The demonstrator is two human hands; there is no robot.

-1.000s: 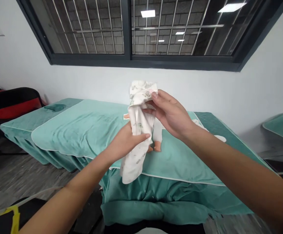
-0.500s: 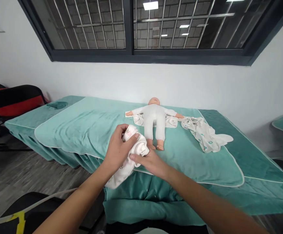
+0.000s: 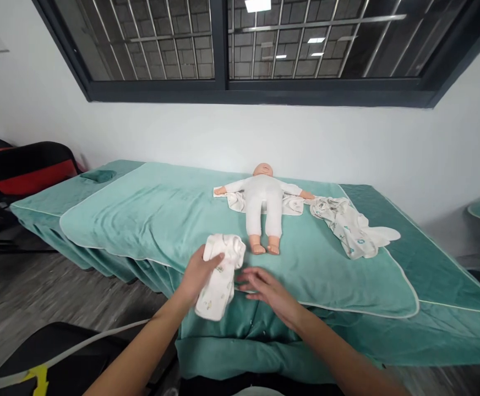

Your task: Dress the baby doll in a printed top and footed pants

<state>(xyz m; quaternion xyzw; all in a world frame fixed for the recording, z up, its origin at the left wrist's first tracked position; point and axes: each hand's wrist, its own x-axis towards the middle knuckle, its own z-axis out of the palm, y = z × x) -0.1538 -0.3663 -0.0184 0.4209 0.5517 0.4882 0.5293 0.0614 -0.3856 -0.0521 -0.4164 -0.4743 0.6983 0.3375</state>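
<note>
My left hand [image 3: 198, 273] grips a small white printed baby garment [image 3: 218, 286], folded and hanging over the near edge of the bed; it looks like baby trousers. To its right, my right hand [image 3: 267, 291] is empty, fingers apart, just off the cloth. Beyond both hands a baby doll [image 3: 263, 192] lies on its back, arms spread, feet toward me. White covers its body, while head, hands and feet are bare. Under its arms and back a pale printed garment [image 3: 293, 205] is spread out.
Beside the doll's hand at right lies a crumpled white printed cloth [image 3: 349, 231]. Everything rests on a green blanket [image 3: 141, 214] over a draped bed [image 3: 442, 280]. A red and black chair [image 3: 29, 170] stands at left; a pale tube with yellow tape [image 3: 37, 377] crosses the lower left.
My right hand has let go of the garment and opened, drawing slightly away. My left hand keeps hold; the bunched garment now hangs flatter and more upright. The doll has not moved.
</note>
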